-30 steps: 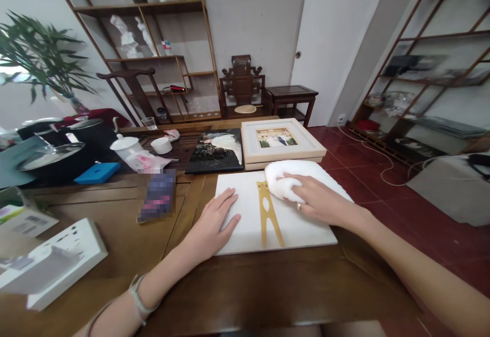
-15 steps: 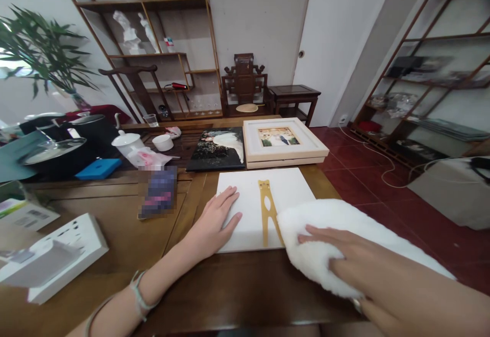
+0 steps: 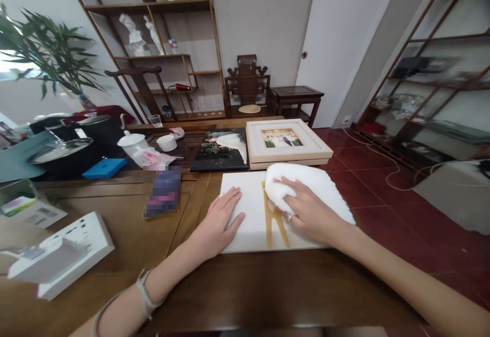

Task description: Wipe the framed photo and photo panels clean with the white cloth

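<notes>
Two hands on the board (image 3: 255, 232): left hand (image 3: 219, 223) flat, released; right hand (image 3: 309, 213) clutching white cloth (image 3: 318, 179). I'd press evenly.

Single head-worn view, forward and down over the nearby table (image 3: 248, 286).

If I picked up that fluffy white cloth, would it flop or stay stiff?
The fluffy white cloth would probably flop, since it bunches into soft folds around the right hand's fingers. It's likely light for its size, because it looks plush. It probably won't roll, as part of it lies spread out.
</notes>
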Available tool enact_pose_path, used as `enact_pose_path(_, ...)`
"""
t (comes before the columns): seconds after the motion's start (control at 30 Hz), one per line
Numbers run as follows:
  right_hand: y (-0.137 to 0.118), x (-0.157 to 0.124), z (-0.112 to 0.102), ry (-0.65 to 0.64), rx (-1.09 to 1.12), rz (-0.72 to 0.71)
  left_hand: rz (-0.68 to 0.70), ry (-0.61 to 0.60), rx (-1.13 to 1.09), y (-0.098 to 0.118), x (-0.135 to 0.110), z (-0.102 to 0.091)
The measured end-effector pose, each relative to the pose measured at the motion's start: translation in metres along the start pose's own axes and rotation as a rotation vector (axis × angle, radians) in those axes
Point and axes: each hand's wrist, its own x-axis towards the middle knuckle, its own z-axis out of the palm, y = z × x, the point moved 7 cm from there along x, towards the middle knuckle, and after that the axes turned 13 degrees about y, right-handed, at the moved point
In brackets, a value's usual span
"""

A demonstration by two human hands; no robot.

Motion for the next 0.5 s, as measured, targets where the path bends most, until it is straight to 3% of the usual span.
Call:
enact_pose_path(0.17, -0.040, -0.032, -0.002, -0.088, -0.068, -0.139, -0.004, 0.001, -0.005, -0.002, -0.001, 0.002)
enact_pose_path(0.3, -0.073, -0.058, -0.012, -0.095, 0.001, -0.216, -0.009, -0.011, 0.002, -0.002, -0.001, 0.004)
enact_pose_path(0.4, -0.076, -0.060, -0.015, -0.091, 0.049, -0.234, -0.005, 0.003, -0.014, -0.003, -0.001, 0.005)
enact_pose_path(0.5, -0.063, -0.043, -0.010, -0.121, 0.039, -0.186, 0.001, 0.045, -0.039, -0.006, 0.000, 0.006)
